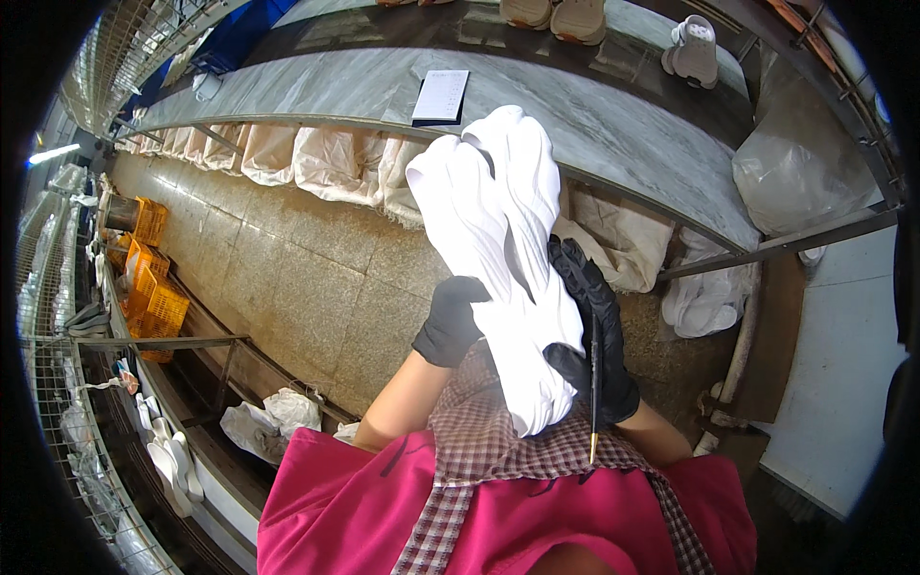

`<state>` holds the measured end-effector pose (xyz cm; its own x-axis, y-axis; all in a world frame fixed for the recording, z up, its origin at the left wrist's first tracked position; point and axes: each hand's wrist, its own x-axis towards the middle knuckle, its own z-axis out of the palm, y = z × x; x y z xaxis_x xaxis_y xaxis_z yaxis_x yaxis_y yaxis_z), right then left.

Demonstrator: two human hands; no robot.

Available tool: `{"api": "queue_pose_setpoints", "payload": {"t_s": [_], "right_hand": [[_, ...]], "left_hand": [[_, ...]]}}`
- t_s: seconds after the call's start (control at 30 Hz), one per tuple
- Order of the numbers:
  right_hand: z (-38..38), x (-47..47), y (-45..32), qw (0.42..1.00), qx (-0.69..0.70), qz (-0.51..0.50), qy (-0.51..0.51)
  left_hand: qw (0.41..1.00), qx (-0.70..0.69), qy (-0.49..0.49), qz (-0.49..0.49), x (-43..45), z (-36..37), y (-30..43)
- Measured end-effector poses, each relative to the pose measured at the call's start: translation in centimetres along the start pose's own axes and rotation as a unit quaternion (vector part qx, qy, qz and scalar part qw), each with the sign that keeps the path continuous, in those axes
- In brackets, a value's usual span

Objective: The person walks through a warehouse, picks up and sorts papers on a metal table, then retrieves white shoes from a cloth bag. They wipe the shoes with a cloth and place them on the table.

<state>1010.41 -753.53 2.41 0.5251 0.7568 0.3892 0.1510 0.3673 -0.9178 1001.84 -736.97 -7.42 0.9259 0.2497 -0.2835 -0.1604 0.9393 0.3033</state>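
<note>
A pair of white moulded shoes (496,244) with wavy ridges is held up in front of my checked apron. They are overexposed, so fine detail is lost. My left hand (454,320), in a black glove, grips the shoes' left side near the middle. On their right side, my black-gloved right hand (600,338) holds them with the thumb across the lower part. A thin black-handled stick tool (594,402), perhaps a fine brush or pen, is also held in that hand, its gold-coloured end pointing down towards me.
Beyond the shoes runs a marble-patterned bench (345,86) bearing a notepad (441,95) and a light-coloured shoe (693,52). Cloth sacks (327,162) hang below it. Orange crates (154,302) and a wire-mesh rack (54,402) stand left. A plastic bag (798,172) sits at right.
</note>
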Motion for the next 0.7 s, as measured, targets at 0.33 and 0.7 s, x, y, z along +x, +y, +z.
{"api": "queue_pose_setpoints", "payload": {"t_s": [0.33,0.7], "right_hand": [[1.0,-0.4,-1.1,0.999,-0.037,-0.009,-0.008],[1.2,-0.1,-0.2,0.999,-0.035,-0.029,0.001]], "left_hand": [[0.975,0.188,-0.117,0.0,1.7,-1.4,-0.1],[0.987,0.072,-0.141,-0.002,1.1,0.8,0.2]]}}
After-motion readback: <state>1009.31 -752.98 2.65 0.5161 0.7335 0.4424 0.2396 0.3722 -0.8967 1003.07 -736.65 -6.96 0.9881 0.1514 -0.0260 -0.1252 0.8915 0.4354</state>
